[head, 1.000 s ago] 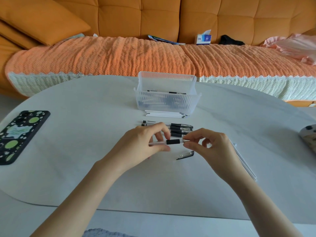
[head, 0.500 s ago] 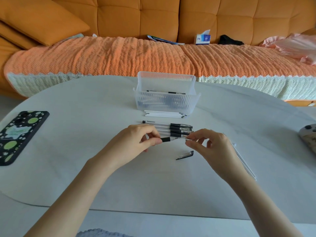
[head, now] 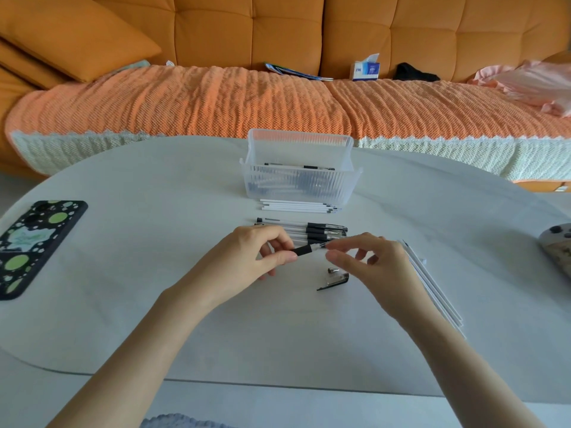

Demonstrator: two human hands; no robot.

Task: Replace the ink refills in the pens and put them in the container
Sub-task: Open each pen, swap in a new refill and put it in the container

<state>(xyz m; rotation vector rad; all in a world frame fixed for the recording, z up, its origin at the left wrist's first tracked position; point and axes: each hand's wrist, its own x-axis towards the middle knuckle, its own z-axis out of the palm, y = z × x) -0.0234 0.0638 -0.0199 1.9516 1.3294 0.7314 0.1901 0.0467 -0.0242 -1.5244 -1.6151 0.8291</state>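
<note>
My left hand [head: 247, 257] grips a clear pen with a black grip [head: 304, 250], held level above the table. My right hand [head: 370, 267] pinches the pen's tip end with thumb and forefinger. A small metal tip piece [head: 333, 270] and a clear cap with a black clip [head: 335, 281] lie on the table just below the hands. Behind the hands lies a row of several pens [head: 312, 230]. Beyond them, white refills [head: 296, 206] lie against the clear ribbed container [head: 301, 180], which holds several pens.
A phone in a black, green-spotted case [head: 34, 245] lies at the left. White refills [head: 432, 288] lie in a bundle by my right wrist. A rounded grey object [head: 559, 248] sits at the right edge. An orange sofa stands behind the white table [head: 154, 319].
My left hand slid back along the pen barrel, baring the black grip. The small metal tip piece now lies on the table beside the cap. The right hand stays at the pen's tip.
</note>
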